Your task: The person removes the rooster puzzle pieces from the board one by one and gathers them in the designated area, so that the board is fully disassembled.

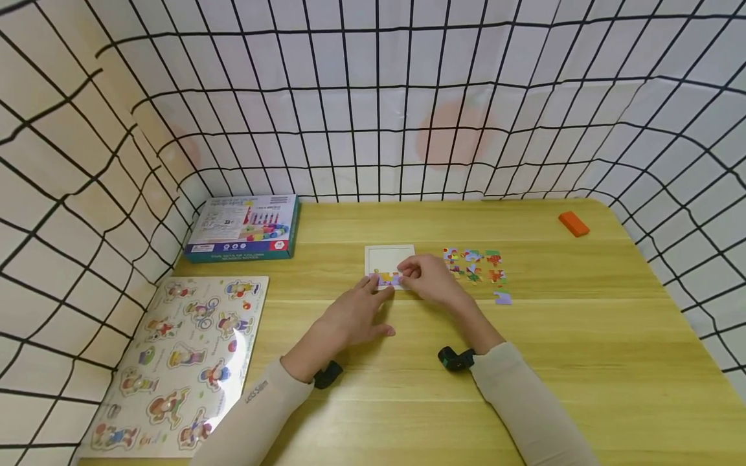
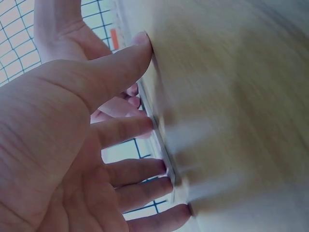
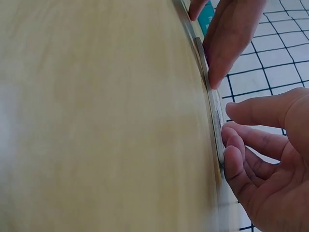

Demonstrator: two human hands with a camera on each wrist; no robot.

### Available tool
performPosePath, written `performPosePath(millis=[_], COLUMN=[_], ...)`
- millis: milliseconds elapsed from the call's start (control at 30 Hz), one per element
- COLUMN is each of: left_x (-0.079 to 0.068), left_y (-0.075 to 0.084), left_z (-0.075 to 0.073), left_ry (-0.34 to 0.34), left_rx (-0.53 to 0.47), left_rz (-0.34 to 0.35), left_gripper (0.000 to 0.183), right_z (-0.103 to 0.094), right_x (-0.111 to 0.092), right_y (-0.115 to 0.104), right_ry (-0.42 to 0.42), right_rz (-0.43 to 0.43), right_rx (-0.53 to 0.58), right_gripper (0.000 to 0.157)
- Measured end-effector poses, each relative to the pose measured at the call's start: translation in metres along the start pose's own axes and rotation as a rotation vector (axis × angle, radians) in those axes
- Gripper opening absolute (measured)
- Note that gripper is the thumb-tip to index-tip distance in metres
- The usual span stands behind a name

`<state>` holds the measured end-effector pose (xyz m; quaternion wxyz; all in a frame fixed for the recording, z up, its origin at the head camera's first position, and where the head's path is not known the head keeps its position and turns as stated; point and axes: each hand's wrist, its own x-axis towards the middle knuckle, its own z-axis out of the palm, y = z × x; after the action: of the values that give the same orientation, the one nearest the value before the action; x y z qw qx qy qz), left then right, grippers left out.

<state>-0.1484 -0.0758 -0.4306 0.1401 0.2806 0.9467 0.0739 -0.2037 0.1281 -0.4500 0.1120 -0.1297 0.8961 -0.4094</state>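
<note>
A small square white puzzle tray (image 1: 381, 256) lies flat on the wooden table, with several joined colourful jigsaw pieces (image 1: 385, 279) along its near side. My left hand (image 1: 352, 317) has its fingers extended, and the fingertips touch the tray's near left edge. My right hand (image 1: 434, 279) is over the tray's right side, thumb and index finger at the pieces there. In the right wrist view, a gap separates that hand's thumb (image 3: 260, 110) from its loosely bent fingers (image 3: 235, 157), and no piece shows between them. Part of the tray is hidden under both hands.
Loose jigsaw pieces (image 1: 473, 255) lie right of the tray, with a lavender piece (image 1: 502, 298) nearer me. A large picture puzzle board (image 1: 180, 362) and a boxed set (image 1: 241, 226) occupy the left. An orange block (image 1: 574, 224) lies far right. Black wire mesh (image 1: 379, 103) surrounds the table.
</note>
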Motion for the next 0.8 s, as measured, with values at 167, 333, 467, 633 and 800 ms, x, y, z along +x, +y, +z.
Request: performPosePath(millis=[167, 333, 467, 633, 800], left_x=[-0.0003, 0.0006, 0.0004, 0.0004, 0.0007], left_y=[-0.0004, -0.0004, -0.0002, 0.0002, 0.0006], left_z=[0.0009, 0.0016, 0.002, 0.0016, 0.0013], left_ry=[0.005, 0.009, 0.016, 0.014, 0.004], left_rx=[0.01, 0.016, 0.02, 0.03, 0.038], left_rz=[0.006, 0.011, 0.015, 0.017, 0.012], left_gripper=[0.082, 0.082, 0.082, 0.082, 0.083], right_z=[0.0015, 0.0007, 0.0007, 0.001, 0.0007], right_x=[-0.0008, -0.0017, -0.002, -0.0024, -0.002], right_y=[-0.0016, -0.002, -0.0017, -0.0008, 0.0], right_ry=[-0.006, -0.005, -0.01, -0.014, -0.018], right_rz=[0.008, 0.004, 0.003, -0.003, -0.008], right_rx=[-0.005, -0.014, -0.033, -0.04, -0.027], right_gripper=[0.026, 0.026, 0.025, 0.023, 0.022])
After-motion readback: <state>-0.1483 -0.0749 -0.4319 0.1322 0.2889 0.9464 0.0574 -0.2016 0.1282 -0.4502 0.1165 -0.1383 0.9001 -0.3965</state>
